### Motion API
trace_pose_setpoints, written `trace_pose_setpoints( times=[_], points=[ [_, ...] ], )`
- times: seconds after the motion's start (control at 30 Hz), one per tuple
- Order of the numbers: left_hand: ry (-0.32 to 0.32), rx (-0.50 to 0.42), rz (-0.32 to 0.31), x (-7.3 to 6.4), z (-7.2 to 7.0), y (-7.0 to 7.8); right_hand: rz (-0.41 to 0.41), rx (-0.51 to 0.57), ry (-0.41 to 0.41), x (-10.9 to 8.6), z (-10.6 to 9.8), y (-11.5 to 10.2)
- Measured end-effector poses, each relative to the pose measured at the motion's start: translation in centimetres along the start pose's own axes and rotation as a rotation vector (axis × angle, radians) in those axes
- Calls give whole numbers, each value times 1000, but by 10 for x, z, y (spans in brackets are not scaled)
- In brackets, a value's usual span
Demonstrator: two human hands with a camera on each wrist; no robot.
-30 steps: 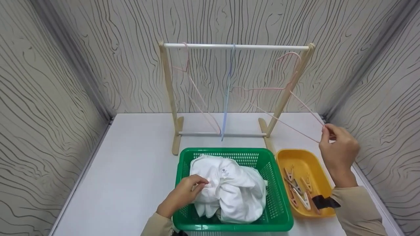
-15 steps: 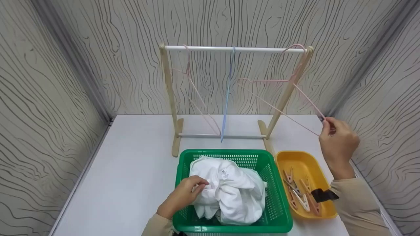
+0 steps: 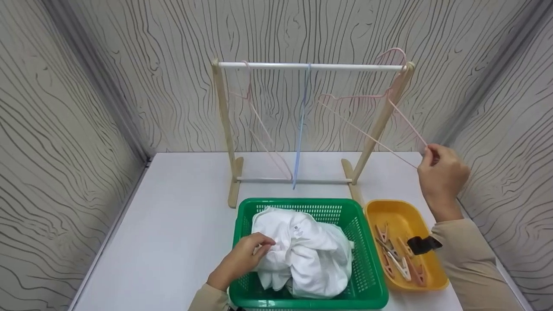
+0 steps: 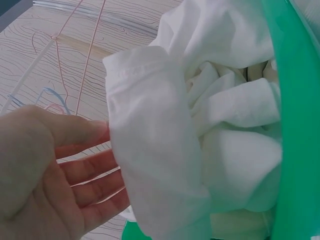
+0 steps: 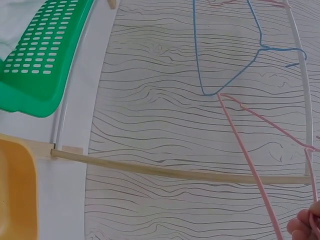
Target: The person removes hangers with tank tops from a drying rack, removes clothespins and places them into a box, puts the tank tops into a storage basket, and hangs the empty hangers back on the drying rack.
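Observation:
Lifted at the right, a pink clothes hanger (image 3: 363, 96) is pinched at one lower corner by my right hand (image 3: 444, 181). Its hook rises just over the right end of the rack's white rail (image 3: 276, 65). My left hand (image 3: 242, 259) pinches the edge of a crumpled white shirt (image 3: 322, 263) with a small printed label. The shirt lies heaped in a green basket (image 3: 309, 301). In the left wrist view, the thumb is at a standing fold of white cloth (image 4: 150, 130), and the fingertips go behind it.
Another pink hanger (image 3: 262, 124) and a blue hanger (image 3: 299, 129) hang from the rail. The rack's wooden posts (image 3: 376, 129) stand behind the basket. A yellow tray (image 3: 395, 206) with several clothespins (image 3: 404, 268) sits right of the basket. Patterned walls (image 3: 181, 77) enclose the table.
My right hand has risen, carrying the pink hanger upward, so its hook went from below the rail to above it. My left hand stays at the shirt.

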State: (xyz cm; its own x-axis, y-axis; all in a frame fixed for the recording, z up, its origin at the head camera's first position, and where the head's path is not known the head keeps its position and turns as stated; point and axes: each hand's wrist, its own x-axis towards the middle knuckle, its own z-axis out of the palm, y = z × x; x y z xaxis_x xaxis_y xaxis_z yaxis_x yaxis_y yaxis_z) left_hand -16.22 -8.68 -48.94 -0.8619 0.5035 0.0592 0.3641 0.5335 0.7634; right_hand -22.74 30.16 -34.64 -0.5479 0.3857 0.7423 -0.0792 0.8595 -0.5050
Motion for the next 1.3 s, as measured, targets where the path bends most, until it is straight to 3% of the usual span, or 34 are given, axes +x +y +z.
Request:
trace_pose_setpoints(
  times=[0.93, 1.1, 1.3],
  points=[
    [6, 24, 4, 0, -4, -4, 64, -46, -111, -8, 22, 10],
    [33, 42, 11, 1, -7, -4, 89, -60, -172, -11, 22, 12],
    [126, 120, 35, 5, -13, -3, 110, -67, -235, -14, 22, 14]
  ],
)
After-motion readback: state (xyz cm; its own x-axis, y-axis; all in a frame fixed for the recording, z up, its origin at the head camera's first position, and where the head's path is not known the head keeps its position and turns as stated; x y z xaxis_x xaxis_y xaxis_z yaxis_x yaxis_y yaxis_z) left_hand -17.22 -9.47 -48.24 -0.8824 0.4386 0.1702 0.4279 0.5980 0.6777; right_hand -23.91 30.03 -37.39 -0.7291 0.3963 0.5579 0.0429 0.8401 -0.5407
